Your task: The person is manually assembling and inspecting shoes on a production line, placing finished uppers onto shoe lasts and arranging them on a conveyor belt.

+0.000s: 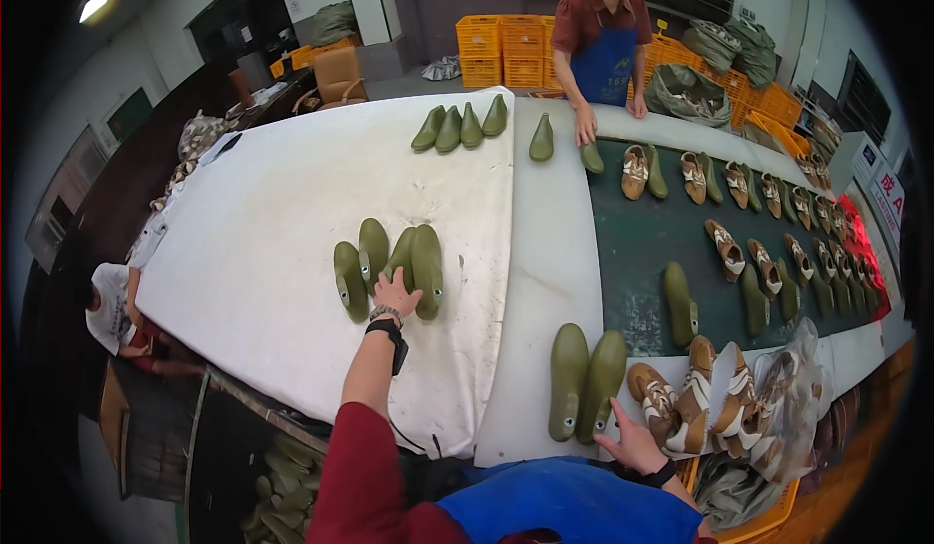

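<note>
Several green shoe lasts [374, 246] lie together on the white-covered table. My left hand [397, 297] reaches over the middle of this group with its fingers spread, touching or just above the lasts; the fingertips' exact contact is hard to see. At the table's front edge a pair of green shoe lasts [569, 380] lies side by side. My right hand [637, 442] is beside the right one of them, thumb and fingers apart, the index finger close to its heel end. Brown and white sneakers [695, 388] stand just right of that hand.
A green conveyor belt [628, 296] carries rows of sneakers and lasts. Across the table a co-worker's hand [585, 124] touches a last. More lasts [471, 127] stand at the far edge. Plastic wrap [793, 388] and an orange crate [778, 515] are at the near right.
</note>
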A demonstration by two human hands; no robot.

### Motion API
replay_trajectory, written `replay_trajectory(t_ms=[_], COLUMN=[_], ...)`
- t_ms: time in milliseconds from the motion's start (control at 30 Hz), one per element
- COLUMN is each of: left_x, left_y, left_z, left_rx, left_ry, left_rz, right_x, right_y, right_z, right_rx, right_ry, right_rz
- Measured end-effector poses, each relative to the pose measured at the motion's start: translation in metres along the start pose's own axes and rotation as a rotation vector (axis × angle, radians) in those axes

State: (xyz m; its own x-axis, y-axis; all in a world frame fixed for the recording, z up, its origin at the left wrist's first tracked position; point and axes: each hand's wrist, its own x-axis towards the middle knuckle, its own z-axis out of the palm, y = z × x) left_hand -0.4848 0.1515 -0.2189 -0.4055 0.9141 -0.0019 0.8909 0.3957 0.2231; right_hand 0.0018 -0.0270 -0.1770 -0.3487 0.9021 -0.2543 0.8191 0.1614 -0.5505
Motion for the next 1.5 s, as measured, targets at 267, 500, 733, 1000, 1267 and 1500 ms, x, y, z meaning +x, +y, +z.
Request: replay_trajectory(t_ms=[267,500,733,1000,1267,1500], left_x=[0.059,0.007,-0.037,0.117,0.086,-0.063], left_y=[-0.046,0.005,0.054,-0.162,-0.068,0.022], left_z=[0.032,0.045,0.019,0.037,0.04,0.039], left_rx=[-0.236,-0.356,-0.447,-0.261,-0.288,-0.467], left_ry=[0.029,-0.04,-0.425,0.283,0.096,-0.194], left_rz=[-0.051,0.155,0.394,0.233,0.097,0.408], right_x=[0.049,0.06,0.062,0.071,0.057,0.052], right_y=[-0.023,-0.03,-0.034,-0.045,-0.03,-0.024], right_z=[0.021,0.022,0.025,0.025,0.026,0.033], right_rx=[-0.114,-0.263,-0.259,-0.157,-0.095,-0.091], right_ry=[0.032,0.037,0.037,0.008,0.145,0.166], right_rz=[0.177,0.177,0.171,0.204,0.233,0.211])
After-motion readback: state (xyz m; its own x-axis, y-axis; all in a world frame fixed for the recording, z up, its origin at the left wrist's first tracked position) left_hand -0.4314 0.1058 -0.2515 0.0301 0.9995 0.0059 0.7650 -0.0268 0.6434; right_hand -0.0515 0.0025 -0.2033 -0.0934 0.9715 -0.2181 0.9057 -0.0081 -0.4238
